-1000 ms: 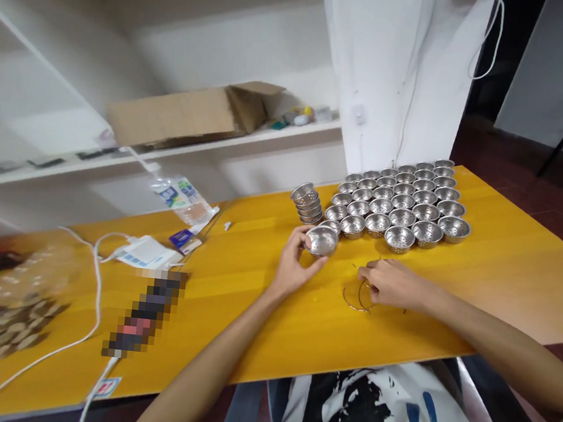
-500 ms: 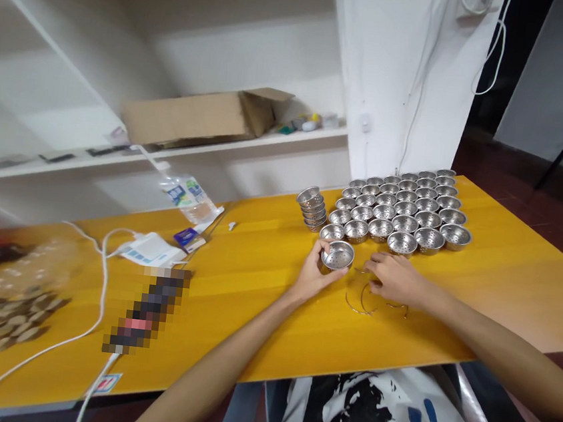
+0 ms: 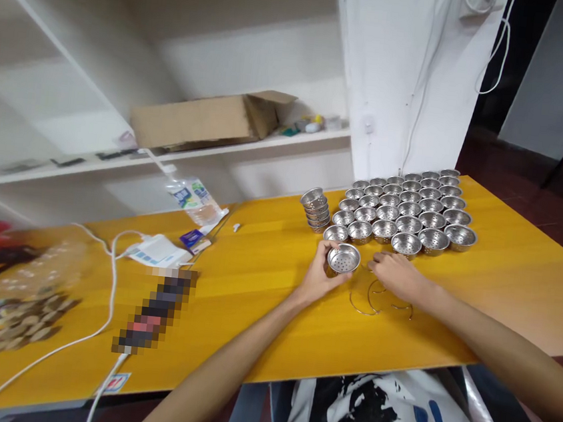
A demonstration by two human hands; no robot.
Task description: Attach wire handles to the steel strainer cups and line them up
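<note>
Gripping a perforated metal cup [image 3: 343, 259] between thumb and fingers, the left hand [image 3: 318, 281] is holding it just in front of the grid of cups [image 3: 407, 211]. The right hand [image 3: 396, 277] is resting palm-down on the wire rings [image 3: 366, 306], also in front of the grid; whether it is pinching one cannot be told. A short cup stack [image 3: 316, 209] is sitting just left of the grid.

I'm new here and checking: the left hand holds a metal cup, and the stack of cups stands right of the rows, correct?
Not quite. The left hand does hold a cup, but the stack stands left of the rows, not right; the head view shows it.
</note>
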